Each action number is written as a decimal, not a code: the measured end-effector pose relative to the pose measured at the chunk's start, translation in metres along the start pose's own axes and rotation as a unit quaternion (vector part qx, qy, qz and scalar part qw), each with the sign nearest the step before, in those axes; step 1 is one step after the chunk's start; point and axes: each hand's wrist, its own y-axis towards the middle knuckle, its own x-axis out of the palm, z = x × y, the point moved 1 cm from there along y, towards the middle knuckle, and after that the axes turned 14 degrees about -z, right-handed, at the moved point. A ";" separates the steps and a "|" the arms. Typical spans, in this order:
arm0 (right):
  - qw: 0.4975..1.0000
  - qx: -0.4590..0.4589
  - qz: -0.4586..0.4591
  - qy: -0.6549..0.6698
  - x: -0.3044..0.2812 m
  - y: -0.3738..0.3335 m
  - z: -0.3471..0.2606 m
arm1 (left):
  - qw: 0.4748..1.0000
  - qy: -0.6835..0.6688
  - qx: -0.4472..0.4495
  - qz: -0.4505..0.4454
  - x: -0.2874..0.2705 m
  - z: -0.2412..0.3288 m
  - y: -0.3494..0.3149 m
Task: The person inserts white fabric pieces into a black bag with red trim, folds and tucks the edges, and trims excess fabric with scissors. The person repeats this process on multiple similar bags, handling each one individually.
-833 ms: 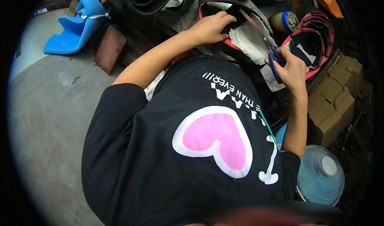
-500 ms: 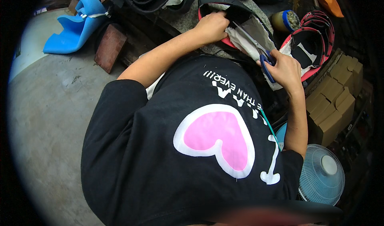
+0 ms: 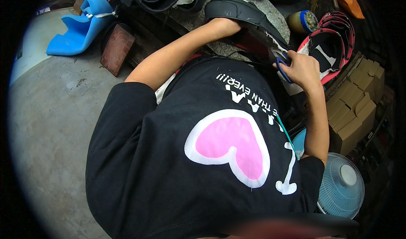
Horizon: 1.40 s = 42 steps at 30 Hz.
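The shoe (image 3: 245, 15) lies on the surface (image 3: 277, 21), between the 2 hands. The left hand (image 3: 224, 25) rests on it. The right hand (image 3: 302, 68) has the scissors (image 3: 282, 66), just right of the shoe. Boxes (image 3: 353, 108) sit far right. The fan (image 3: 340, 190) stands below them.

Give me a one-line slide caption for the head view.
Left hand steadies a black shoe while right hand works blue-handled scissors at it.
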 end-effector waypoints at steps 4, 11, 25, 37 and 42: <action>0.999 0.020 -0.032 0.014 -0.004 0.011 0.015 | 0.984 0.037 -0.109 -0.139 -0.016 0.029 -0.011; 0.999 -0.013 -0.028 0.013 -0.013 0.024 0.026 | 0.985 0.155 -0.055 -0.045 -0.013 0.040 -0.009; 0.979 -0.137 0.101 -0.110 -0.045 0.023 0.037 | 0.973 -0.057 -0.104 -0.198 -0.027 0.006 0.022; 0.974 -0.143 0.116 -0.132 -0.043 0.053 0.035 | 0.991 0.025 -0.032 -0.129 -0.032 0.002 0.029; 0.986 -0.123 0.023 -0.113 -0.044 0.063 0.041 | 0.996 0.051 -0.010 -0.069 -0.025 0.006 0.021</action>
